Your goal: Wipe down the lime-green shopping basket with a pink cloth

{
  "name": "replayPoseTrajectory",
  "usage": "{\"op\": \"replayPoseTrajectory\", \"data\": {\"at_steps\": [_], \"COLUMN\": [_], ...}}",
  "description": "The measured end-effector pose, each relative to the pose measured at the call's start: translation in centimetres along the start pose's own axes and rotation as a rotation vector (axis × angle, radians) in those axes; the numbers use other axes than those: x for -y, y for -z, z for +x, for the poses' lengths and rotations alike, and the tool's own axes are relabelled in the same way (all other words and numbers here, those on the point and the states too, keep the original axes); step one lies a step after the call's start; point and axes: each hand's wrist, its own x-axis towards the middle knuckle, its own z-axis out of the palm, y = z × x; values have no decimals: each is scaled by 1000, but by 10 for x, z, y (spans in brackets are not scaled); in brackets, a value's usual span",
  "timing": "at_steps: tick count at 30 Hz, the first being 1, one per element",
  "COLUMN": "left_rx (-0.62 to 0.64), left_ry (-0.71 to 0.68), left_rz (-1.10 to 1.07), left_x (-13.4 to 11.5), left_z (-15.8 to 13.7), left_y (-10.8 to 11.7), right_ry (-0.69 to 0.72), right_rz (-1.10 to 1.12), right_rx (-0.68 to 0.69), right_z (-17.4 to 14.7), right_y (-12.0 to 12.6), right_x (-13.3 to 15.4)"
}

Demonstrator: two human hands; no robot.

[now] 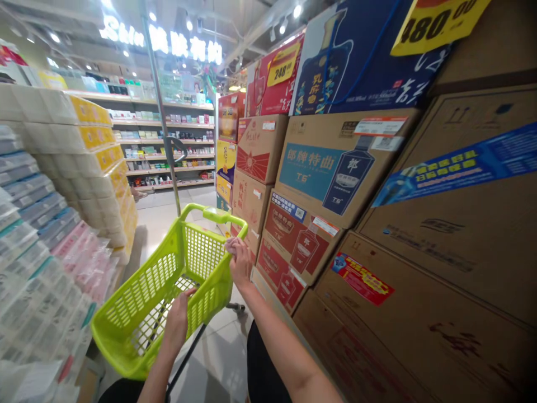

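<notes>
The cart [181,242] stands with boxes [312,173] to its right and packs [62,134] to its left. At its top corner, the right hand [240,263] pinches a cloth [231,245] in its fingers; the left hand [178,318] is at its side rim, fingers partly hidden, grip impossible to tell. Hard rubbing with a loose left hold could roll it into the boxes; a slack pinch could drop the cloth.

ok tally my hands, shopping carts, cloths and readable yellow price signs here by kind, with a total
Left hand and right hand: 2
Green shopping cart: 1
Crumpled cloth: 1
480.00 price sign and 248 price sign: 2
Total: 6
</notes>
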Motion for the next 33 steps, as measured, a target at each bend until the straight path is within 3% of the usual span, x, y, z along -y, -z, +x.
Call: {"op": "replayPoseTrajectory", "data": {"at_steps": [3,7,12,15,17,20,25,29,33], "left_rx": [23,61,14,1,-10,-13,-38,-67,-70], "left_ry": [92,172,167,156,115,80,92,168,204], "left_rz": [-68,-126,-122,-153,-161,-118,-46,-2,-10], "left_x": [-7,3,11,11,10,7,12,23,29], "left_z": [14,23,25,27,26,22,12,5,-2], "left_y": [-24,-46,-55,-59,-60,-56,-34,-14,-7], "right_ry": [100,256,163,250,236,101,258,175,391], "right_rz": [-55,-7,63,230,309,280,265,165,225], "right_rx": [128,319,165,322,368,228,368,233,471], "right_z": [3,-5,-2,-16,-26,-34,-30,-26,-34], "right_y": [2,5,7,3,2,3,6,5,2], "right_x": [-9,-9,-8,-6,-7,-11,-14,-10,-4]}}
